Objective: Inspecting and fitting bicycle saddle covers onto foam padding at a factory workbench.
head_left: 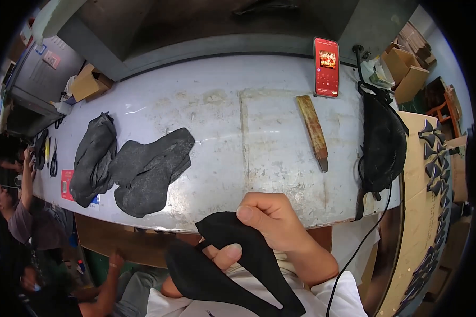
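Observation:
A black, soft-looking piece (259,259), roughly U-shaped with two broad lobes, is held up in front of my body, just off the near edge of the table. My right hand (272,216) pinches its upper lobe between thumb and bent fingers. Most of my left hand (226,256) is behind the piece; its thumb shows in the gap, and its fingers seem closed on the material. Beyond them on the table lies a flat tool (313,129) with a worn yellow-brown wrapped handle and a dark metal tip. Two crumpled dark grey cloths or gloves (153,171) (94,158) lie to the left.
A phone (327,68) with a red screen stands at the back of the white table (217,116). A black mesh bag (382,140) hangs at the right edge, with a cable below. Cardboard (407,222) at right carries several dark pieces. Other people (42,222) sit at left.

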A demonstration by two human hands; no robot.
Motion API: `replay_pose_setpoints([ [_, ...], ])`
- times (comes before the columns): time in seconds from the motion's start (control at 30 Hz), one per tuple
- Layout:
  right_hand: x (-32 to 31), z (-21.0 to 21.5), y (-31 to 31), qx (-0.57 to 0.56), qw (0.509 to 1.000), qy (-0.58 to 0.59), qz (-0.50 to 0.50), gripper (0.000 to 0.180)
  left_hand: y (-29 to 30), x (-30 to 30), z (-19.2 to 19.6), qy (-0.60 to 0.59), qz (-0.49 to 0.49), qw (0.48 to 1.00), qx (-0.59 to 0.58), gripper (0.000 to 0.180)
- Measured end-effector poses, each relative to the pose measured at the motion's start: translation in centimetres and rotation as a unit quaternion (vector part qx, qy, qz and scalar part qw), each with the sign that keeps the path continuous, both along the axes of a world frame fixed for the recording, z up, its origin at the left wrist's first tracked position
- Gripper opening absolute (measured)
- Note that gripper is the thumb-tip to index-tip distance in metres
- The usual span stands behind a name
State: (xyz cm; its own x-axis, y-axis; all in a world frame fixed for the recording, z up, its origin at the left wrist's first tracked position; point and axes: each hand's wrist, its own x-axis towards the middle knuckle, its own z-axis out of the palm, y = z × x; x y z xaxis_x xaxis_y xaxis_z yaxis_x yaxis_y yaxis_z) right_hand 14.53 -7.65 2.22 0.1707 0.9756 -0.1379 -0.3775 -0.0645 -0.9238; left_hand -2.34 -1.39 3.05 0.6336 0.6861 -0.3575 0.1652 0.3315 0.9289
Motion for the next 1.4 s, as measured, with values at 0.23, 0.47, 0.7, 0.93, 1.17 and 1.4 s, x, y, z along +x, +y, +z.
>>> replay_pose_setpoints([
  [0.23,0.5,-0.2,-1.2,-0.126,0.899,0.420,0.006,0.020,0.3,-0.3,-0.9,-0.051,0.030,0.998,-0.034,0.025],
  [0.47,0.5,-0.7,-4.5,-0.093,0.986,0.036,0.136,0.024,0.9,-0.4,0.1,-0.044,0.016,0.999,0.003,0.028],
  [0.7,0.6,-1.4,-4.6,-0.136,0.958,0.222,0.124,0.029,-0.2,0.9,-0.5,-0.163,0.143,0.970,-0.108,0.031],
  [0.93,-1.3,-2.7,-4.6,0.000,0.983,0.173,0.053,0.034,-0.7,0.8,-2.9,-0.280,0.075,0.930,-0.226,0.047],
  [1.17,1.6,-2.1,-3.2,0.131,0.989,-0.059,-0.032,0.019,1.2,0.7,-6.4,-0.457,-0.209,0.847,-0.174,0.077],
  [1.4,1.8,-2.4,-2.2,0.051,0.993,0.005,-0.105,0.016,0.2,1.8,-2.9,-0.193,-0.039,0.976,-0.089,0.054],
])
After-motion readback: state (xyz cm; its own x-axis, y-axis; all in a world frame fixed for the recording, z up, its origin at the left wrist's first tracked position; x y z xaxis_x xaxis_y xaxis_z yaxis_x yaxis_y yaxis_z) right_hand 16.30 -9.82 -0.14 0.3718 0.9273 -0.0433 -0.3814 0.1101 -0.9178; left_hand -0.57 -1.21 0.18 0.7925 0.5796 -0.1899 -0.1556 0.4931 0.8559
